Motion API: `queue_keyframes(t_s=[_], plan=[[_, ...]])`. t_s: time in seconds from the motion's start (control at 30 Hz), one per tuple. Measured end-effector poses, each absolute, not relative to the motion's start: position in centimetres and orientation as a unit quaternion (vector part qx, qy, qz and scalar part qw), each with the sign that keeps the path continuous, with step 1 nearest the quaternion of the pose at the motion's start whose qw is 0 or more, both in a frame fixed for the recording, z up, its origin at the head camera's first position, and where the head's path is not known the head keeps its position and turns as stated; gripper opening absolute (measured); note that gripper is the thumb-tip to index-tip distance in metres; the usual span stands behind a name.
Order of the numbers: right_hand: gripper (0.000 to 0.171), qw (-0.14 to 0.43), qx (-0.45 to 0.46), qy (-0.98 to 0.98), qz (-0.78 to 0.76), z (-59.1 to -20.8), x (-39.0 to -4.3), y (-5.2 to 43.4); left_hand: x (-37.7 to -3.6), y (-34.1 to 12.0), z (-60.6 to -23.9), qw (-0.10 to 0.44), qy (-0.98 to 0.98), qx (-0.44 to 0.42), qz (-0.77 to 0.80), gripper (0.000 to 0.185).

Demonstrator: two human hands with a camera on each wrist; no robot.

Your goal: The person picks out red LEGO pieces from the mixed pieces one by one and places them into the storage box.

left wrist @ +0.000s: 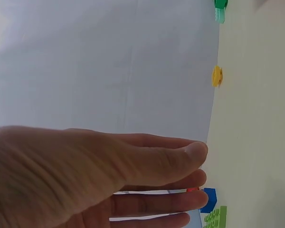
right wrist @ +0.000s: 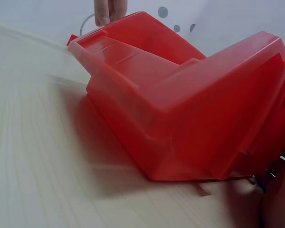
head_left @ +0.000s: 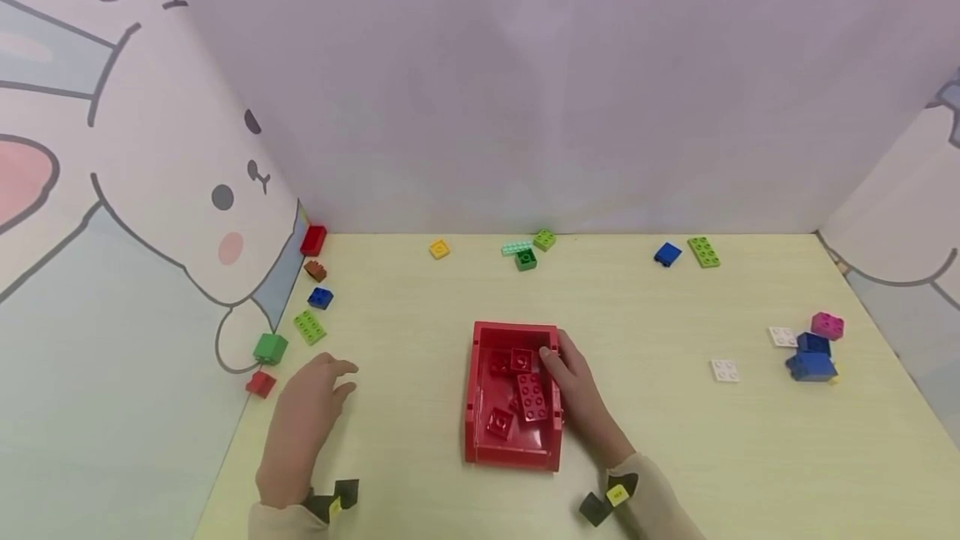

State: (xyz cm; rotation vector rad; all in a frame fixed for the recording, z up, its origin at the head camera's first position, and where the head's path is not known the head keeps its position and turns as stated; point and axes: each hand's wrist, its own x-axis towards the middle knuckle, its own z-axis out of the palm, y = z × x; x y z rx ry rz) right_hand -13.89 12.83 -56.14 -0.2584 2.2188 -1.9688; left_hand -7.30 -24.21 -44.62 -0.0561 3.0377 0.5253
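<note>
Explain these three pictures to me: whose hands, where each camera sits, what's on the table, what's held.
No machine here: a person works with bare hands. The wide picture comes from a camera on the head; the other two from cameras on each wrist. On the pale wooden table stands a red plastic bin with red studded bricks inside. The right hand grips the bin's right wall. The left hand is open, holding nothing, near a small red brick at the table's left edge. More coloured bricks lie scattered around the table's edges.

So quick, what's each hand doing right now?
Left hand: open, fingers straight, holding nothing, over the table.
Right hand: holds the right wall of the red bin.
</note>
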Motion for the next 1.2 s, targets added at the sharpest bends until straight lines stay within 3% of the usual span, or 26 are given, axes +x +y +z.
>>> queue_keyframes(t_s=[0.57, 1.2], plan=[[0.041, 0.077, -0.088, 0.745, -0.656, -56.2, -13.9, 12.8, -7.4, -26.1, -44.9, 0.053, 0.980, -0.057, 0.186, 0.035], [0.042, 0.076, -0.091, 0.748, -0.652, -56.2, -14.0, 12.9, -7.5, -28.4, -46.6, -0.013, 0.989, -0.056, 0.137, 0.036]])
